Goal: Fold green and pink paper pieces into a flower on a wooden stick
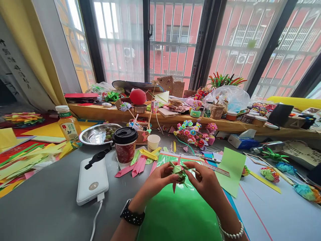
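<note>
Between my two hands is a small folded-paper piece [178, 170], mostly light green with pink strips sticking out above and below. My left hand [160, 177] pinches its left side with thumb and fingers. On its right side, the fingers of my right hand [200, 174] are closed on it. Both hands hover over a shiny green folder [173, 211]. Folded pink strips [139, 165] and yellow strips [150, 154] lie just left of the hands. A light green paper sheet [230, 170] rests to the right, beside a ruler [217, 169].
A lidded coffee cup [124, 147], a paper cup [153, 143] and a metal plate [97, 134] stand at the back left. Nearer lies a white power bank [92, 180] with a cable. Paper flowers [189, 132] crowd the back; a juice bottle [69, 125] stands left.
</note>
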Motion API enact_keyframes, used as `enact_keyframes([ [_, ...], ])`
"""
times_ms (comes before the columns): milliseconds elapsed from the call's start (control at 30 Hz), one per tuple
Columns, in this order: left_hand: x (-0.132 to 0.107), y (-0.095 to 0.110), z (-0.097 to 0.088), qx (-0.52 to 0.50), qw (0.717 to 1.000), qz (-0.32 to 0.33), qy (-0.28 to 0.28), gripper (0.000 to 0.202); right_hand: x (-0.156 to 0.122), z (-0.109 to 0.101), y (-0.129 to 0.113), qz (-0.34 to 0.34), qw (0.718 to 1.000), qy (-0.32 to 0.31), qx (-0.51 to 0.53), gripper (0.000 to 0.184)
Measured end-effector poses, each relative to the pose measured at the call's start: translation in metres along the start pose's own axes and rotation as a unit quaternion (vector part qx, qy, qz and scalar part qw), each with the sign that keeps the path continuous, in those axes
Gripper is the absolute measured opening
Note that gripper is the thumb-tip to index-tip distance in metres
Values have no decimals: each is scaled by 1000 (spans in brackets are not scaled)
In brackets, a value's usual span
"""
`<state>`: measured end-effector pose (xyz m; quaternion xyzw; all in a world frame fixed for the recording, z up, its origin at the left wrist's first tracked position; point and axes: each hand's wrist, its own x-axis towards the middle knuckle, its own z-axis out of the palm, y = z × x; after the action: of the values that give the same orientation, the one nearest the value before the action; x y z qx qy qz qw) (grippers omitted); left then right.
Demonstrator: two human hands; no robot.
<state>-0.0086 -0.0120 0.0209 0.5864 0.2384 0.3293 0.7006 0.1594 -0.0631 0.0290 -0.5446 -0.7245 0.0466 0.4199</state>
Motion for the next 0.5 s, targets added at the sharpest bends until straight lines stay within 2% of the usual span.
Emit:
enact_keyframes([
  [167,0,1,-2,-29,997,-18,64,52,0,-5,-3,36,996,-14,78,24],
  [267,0,0,-2,-44,995,-12,88,62,0,-6,-1,25,995,0,94,26],
  [400,1,0,0,-50,995,31,80,74,0,-4,3,-4,997,6,82,31],
  [500,1,-1,2,-49,992,75,94,76,-1,-1,4,-7,997,-3,74,35],
])
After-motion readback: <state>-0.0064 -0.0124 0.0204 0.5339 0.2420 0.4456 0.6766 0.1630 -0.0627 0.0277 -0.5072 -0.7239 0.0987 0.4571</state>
